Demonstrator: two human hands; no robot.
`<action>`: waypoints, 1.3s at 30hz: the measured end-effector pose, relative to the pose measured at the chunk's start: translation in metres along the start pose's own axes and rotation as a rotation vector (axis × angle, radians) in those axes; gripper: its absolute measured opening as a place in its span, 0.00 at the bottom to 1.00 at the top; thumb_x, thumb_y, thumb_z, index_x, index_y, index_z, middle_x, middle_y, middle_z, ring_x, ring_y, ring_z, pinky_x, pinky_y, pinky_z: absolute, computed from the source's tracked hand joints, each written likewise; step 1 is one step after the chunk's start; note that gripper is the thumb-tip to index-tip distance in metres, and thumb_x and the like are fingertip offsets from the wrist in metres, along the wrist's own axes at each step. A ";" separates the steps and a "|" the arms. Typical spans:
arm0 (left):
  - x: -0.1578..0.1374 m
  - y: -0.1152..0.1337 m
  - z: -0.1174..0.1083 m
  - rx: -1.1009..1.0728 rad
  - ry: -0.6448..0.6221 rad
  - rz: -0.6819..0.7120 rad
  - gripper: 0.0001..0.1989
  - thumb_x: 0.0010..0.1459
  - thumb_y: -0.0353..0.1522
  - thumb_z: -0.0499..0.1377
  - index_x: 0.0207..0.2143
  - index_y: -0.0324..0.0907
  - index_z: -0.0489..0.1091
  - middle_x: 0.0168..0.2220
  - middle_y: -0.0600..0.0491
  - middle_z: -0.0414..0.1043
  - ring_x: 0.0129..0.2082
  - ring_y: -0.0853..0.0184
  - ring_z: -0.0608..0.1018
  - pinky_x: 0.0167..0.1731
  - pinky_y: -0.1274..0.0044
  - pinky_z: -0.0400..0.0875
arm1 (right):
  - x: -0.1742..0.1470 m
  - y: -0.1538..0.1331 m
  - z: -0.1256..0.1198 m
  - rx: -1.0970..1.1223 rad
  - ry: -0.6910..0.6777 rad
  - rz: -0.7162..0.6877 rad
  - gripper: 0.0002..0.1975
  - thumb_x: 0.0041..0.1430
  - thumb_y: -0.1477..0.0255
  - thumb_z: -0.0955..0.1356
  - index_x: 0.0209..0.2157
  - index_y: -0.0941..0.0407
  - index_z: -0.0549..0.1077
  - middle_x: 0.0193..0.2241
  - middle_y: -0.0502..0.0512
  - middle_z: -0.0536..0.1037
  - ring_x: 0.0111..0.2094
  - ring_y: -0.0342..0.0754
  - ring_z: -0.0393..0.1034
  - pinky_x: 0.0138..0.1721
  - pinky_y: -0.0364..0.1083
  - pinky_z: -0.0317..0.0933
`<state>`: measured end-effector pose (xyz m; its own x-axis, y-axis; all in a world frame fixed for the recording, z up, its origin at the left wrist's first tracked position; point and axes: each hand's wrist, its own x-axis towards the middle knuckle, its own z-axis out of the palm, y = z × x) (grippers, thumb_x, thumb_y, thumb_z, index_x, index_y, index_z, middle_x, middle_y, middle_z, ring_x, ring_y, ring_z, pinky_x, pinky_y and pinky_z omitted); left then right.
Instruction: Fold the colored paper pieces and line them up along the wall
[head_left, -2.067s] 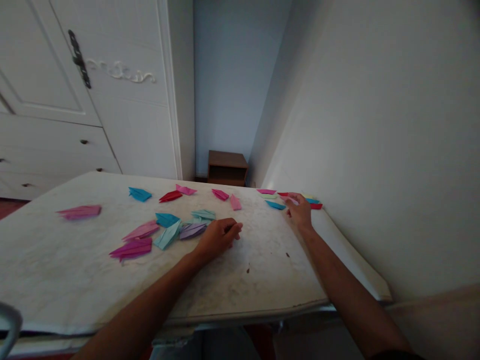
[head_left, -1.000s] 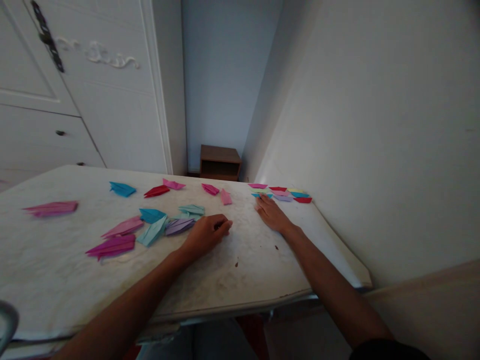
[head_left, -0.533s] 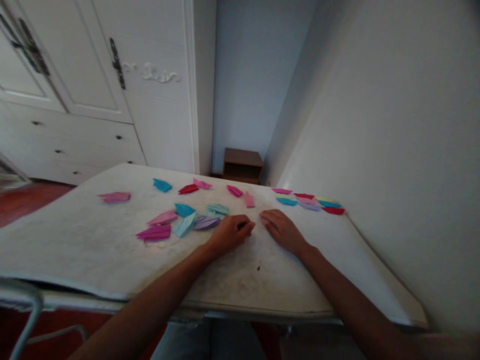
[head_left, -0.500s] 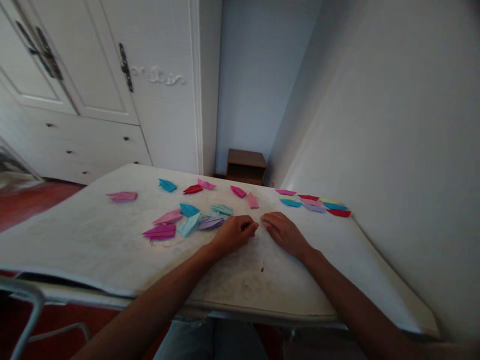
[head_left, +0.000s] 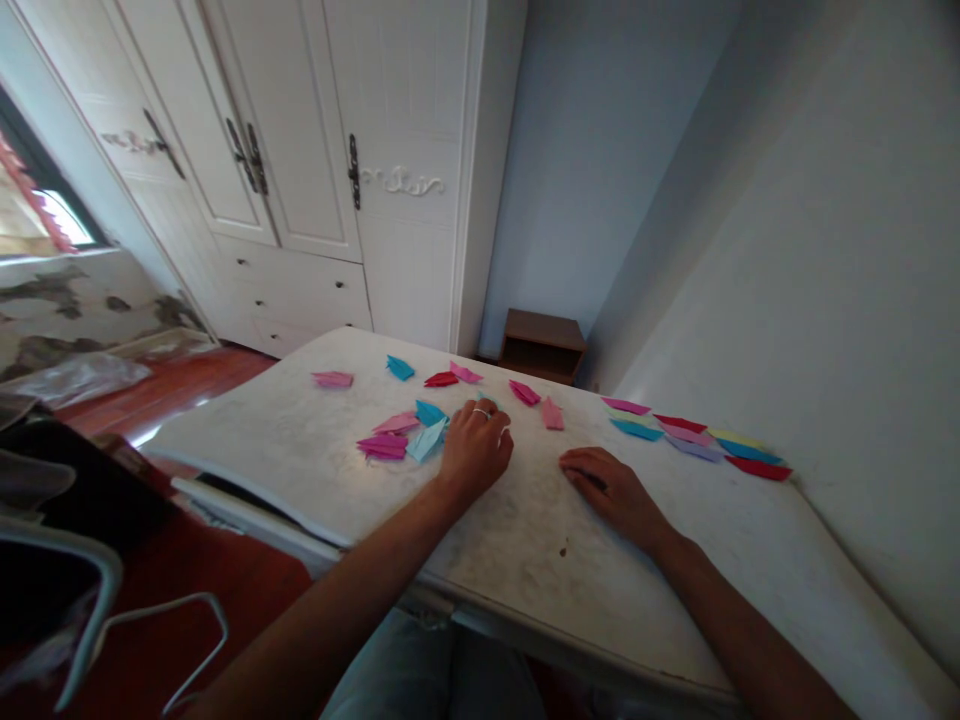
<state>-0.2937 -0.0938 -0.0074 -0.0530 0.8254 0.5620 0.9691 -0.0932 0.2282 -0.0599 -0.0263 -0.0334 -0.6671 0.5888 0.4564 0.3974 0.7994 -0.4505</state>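
My left hand (head_left: 478,447), with a ring on one finger, reaches over the right side of a loose group of folded paper pieces. Its fingers are bent and apart, touching or just above a mint folded paper piece (head_left: 486,396) that they mostly cover. Beside it lie a pale aqua piece (head_left: 427,440), a blue piece (head_left: 430,413), a pink piece (head_left: 396,423) and a magenta piece (head_left: 383,446). My right hand (head_left: 611,492) rests on the white table (head_left: 517,540), fingers loosely stretched, holding nothing visible. A pink piece (head_left: 552,413) lies beyond it.
Overlapping rows of coloured folded papers (head_left: 694,436) lie along the right back edge by the wall. Several more, including a red piece (head_left: 441,379), are scattered at the back. A white wardrobe (head_left: 420,250) and a brown cabinet (head_left: 543,330) stand behind. A metal chair frame (head_left: 109,590) is at left.
My left hand has moved away from my right hand, forward onto the mint and purple papers, now covering them. My right hand stays on the table. The view has turned left.
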 end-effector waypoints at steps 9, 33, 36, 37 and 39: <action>-0.014 -0.037 -0.011 0.170 -0.167 -0.150 0.16 0.60 0.36 0.58 0.47 0.37 0.70 0.48 0.41 0.73 0.52 0.51 0.71 0.49 0.61 0.66 | -0.001 0.003 0.000 0.039 -0.010 -0.007 0.09 0.63 0.70 0.65 0.39 0.53 0.78 0.41 0.57 0.80 0.44 0.52 0.74 0.48 0.54 0.69; -0.014 -0.056 -0.016 -0.451 0.009 -0.193 0.16 0.65 0.39 0.49 0.43 0.40 0.72 0.38 0.47 0.77 0.34 0.64 0.78 0.37 0.73 0.72 | -0.001 0.004 0.000 0.057 0.005 -0.037 0.09 0.62 0.70 0.65 0.37 0.53 0.78 0.40 0.58 0.80 0.43 0.53 0.75 0.47 0.56 0.69; -0.012 -0.056 -0.013 -0.695 0.085 -0.308 0.16 0.63 0.41 0.52 0.41 0.38 0.71 0.33 0.49 0.75 0.28 0.67 0.76 0.28 0.78 0.71 | -0.001 0.004 0.000 0.054 -0.001 -0.037 0.10 0.62 0.71 0.65 0.38 0.54 0.78 0.40 0.58 0.80 0.43 0.53 0.75 0.47 0.55 0.69; -0.012 -0.057 -0.012 -0.761 0.114 -0.336 0.16 0.62 0.42 0.53 0.41 0.38 0.71 0.32 0.50 0.74 0.27 0.69 0.75 0.25 0.79 0.70 | -0.001 0.004 0.000 0.053 -0.004 -0.038 0.10 0.62 0.71 0.65 0.37 0.54 0.78 0.40 0.58 0.80 0.43 0.53 0.75 0.47 0.55 0.69; -0.011 -0.058 -0.012 -0.852 0.152 -0.382 0.17 0.62 0.43 0.53 0.41 0.39 0.70 0.30 0.52 0.72 0.24 0.70 0.75 0.20 0.82 0.67 | -0.001 0.005 0.000 0.051 -0.004 -0.041 0.10 0.62 0.70 0.65 0.37 0.54 0.78 0.40 0.58 0.80 0.42 0.53 0.75 0.47 0.55 0.69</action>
<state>-0.3517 -0.1042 -0.0173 -0.4195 0.8083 0.4131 0.3810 -0.2563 0.8883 -0.0576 -0.0231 -0.0363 -0.6850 0.5549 0.4722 0.3369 0.8159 -0.4700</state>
